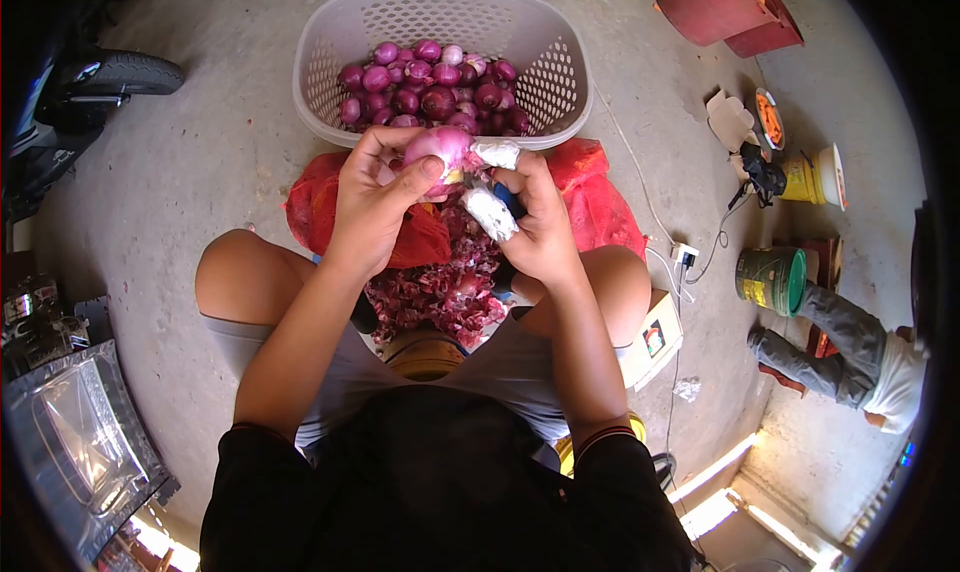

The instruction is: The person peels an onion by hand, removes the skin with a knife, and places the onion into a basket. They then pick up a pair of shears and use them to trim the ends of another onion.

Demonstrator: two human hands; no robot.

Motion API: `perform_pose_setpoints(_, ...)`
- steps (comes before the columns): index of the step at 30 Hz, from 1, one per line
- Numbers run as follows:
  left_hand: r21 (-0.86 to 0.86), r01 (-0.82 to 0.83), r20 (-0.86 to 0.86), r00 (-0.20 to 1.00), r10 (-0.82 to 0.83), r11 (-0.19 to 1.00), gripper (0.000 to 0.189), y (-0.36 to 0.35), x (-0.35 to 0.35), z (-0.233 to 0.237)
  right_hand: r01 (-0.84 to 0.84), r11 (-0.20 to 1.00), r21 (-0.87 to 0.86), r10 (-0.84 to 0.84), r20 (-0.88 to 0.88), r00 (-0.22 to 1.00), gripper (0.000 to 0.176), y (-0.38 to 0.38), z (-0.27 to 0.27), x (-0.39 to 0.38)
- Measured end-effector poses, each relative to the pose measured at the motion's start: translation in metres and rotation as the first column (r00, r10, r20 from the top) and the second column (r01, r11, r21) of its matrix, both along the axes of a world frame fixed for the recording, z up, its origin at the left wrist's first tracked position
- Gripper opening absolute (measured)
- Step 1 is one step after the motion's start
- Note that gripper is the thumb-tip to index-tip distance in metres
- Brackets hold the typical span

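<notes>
A red onion (pixel 438 150) with some pale flesh bared sits in my left hand (pixel 375 197), its thumb and fingers wrapped round it. My right hand (pixel 540 212) is at the onion's right side, with white wrapping on its thumb and index finger. The wrapped index fingertip touches the onion. Something dark blue shows between these curled fingers, but I cannot make out what it is. Below both hands lies a heap of purple onion skins (pixel 440 297). Just beyond them stands a grey plastic basket (pixel 330 122) holding many red onions (pixel 420 82).
Red mesh bags (pixel 600 207) lie on both sides of the skins. To the right are a power adapter (pixel 684 254) with cables, a white box (pixel 655 342), a green-lidded bucket (pixel 770 280) and another person's legs (pixel 840 347). A motorcycle wheel (pixel 140 72) stands at left.
</notes>
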State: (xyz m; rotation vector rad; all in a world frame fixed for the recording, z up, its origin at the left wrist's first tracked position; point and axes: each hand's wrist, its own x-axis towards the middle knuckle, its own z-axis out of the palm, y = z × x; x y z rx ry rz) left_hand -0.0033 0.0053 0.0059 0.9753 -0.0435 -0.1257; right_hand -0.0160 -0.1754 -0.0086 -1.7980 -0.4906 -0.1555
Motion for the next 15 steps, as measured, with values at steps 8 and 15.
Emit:
perform_pose_setpoints(8, 0.039, -0.003, 0.047, 0.999, 0.001, 0.999, 0.028, -0.003, -0.002, -0.006, 0.193, 0.959, -0.209, -0.145, 0.226, 0.963, 0.041, 0.005, 0.011, 0.001)
perform_pose_setpoints(15, -0.026, -0.081, 0.031, 0.996, 0.082, 0.996, 0.033, -0.004, 0.0, 0.001, 0.086, 0.969, -0.231, -0.017, 0.282, 0.959, 0.034, 0.003, 0.01, -0.001)
